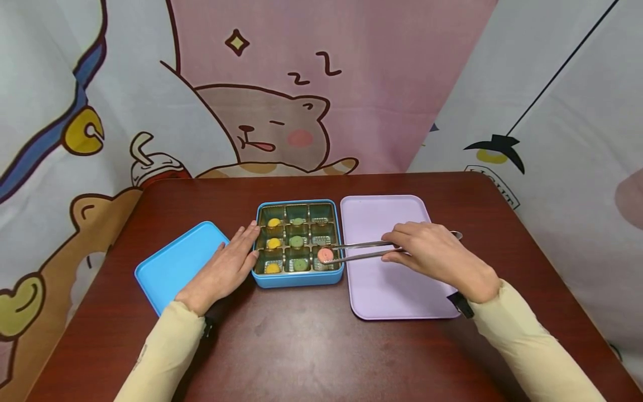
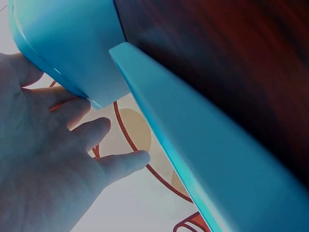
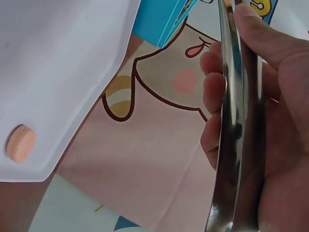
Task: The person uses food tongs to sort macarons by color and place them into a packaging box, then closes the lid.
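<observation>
Sleeves angled inward; left hand, fingers extended, against blue box; right hand clamped on metal tongs.

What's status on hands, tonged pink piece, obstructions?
Right hand gripping metal tongs. Pink piece between tong tips, at near-right compartment of blue box. Left hand against box's left side. No obstruction visible there.

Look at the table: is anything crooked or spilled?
Only the blue lid looks crooked: it lies slanted beside the blue box, while the box and the purple tray sit nearly straight. I see nothing spilled or broken.
</observation>
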The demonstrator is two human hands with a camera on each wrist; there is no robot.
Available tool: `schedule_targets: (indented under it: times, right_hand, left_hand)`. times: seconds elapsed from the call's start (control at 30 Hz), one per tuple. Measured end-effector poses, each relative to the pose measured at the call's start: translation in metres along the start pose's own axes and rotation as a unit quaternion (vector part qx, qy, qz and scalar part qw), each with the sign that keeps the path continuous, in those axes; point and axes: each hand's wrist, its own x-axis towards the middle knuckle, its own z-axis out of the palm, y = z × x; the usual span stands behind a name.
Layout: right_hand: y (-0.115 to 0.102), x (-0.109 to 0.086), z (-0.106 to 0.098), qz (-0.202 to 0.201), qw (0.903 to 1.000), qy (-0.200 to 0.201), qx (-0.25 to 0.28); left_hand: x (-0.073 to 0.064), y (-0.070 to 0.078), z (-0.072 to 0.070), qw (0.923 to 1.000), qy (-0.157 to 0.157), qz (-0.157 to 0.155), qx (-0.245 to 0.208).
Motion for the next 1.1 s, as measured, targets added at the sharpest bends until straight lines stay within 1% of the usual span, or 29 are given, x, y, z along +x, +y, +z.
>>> schedule_targets:
  times: [0.23,0.67,0.97,1.1]
  right_hand:
    - [-0.002,0.006,0.0,0.007,0.9997,-0.02,-0.015]
    - [-0.01,0.022,-0.005,-0.021,0.9955,-0.034,-0.086]
    - [-0.018,0.032,-0.01,-0.038,0.9915,-0.042,-0.117]
    - [-0.022,0.038,-0.01,-0.045,0.9897,-0.039,-0.13]
  left_hand:
    - [0.001,0.0,0.001,1.0,-0.002,0.002,0.002]
    - [0.002,0.0,-0.001,1.0,-0.003,0.0,0.002]
    - [0.0,0.0,-0.001,1.0,-0.004,-0.002,0.003]
    - [0.0,0.0,-0.001,1.0,-0.004,-0.001,0.003]
